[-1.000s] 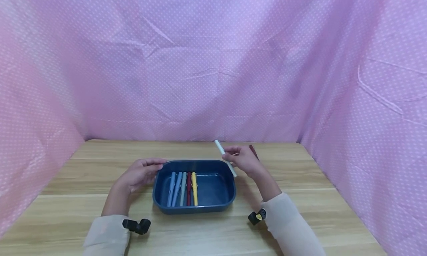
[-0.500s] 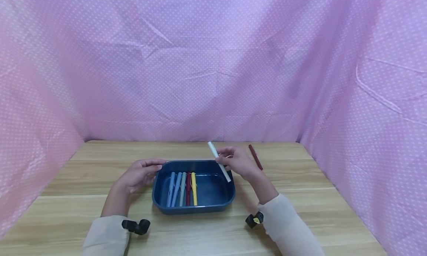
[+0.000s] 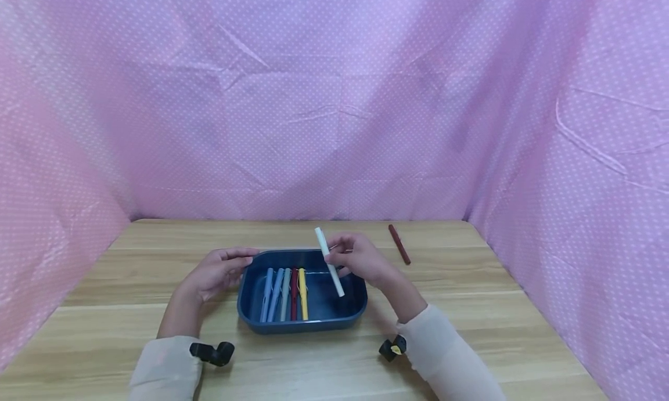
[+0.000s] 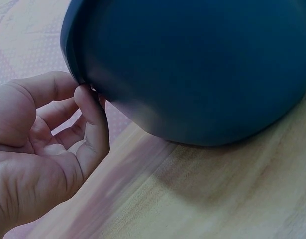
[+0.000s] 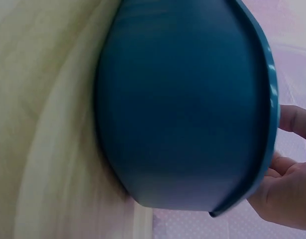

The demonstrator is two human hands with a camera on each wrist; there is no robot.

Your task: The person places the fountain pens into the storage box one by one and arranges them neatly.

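A dark blue tray (image 3: 308, 327) stands on the wooden table. Its far left corner is pinched at the rim between thumb and forefinger of my left hand (image 3: 216, 273), as the left wrist view confirms. My right hand (image 3: 360, 259) grips a white pen (image 3: 336, 281) slantwise over the tray's right half, lower end towards me. Side by side in the left half lie two blue pens (image 3: 267, 291), a grey-green pen (image 3: 285, 296), a dark red pen (image 3: 294, 296) and a yellow pen (image 3: 304, 296). In the right wrist view the tray's wall hides the white pen.
Another dark red pen (image 3: 399, 244) lies on the table (image 3: 470, 308), right of the tray and beyond the right hand. Pink dotted cloth (image 3: 334, 128) hangs behind the table and along both sides.
My right hand has carried the white pen leftwards and nearer to me, from the tray's right edge to above its right half. The left hand keeps its place at the rim.
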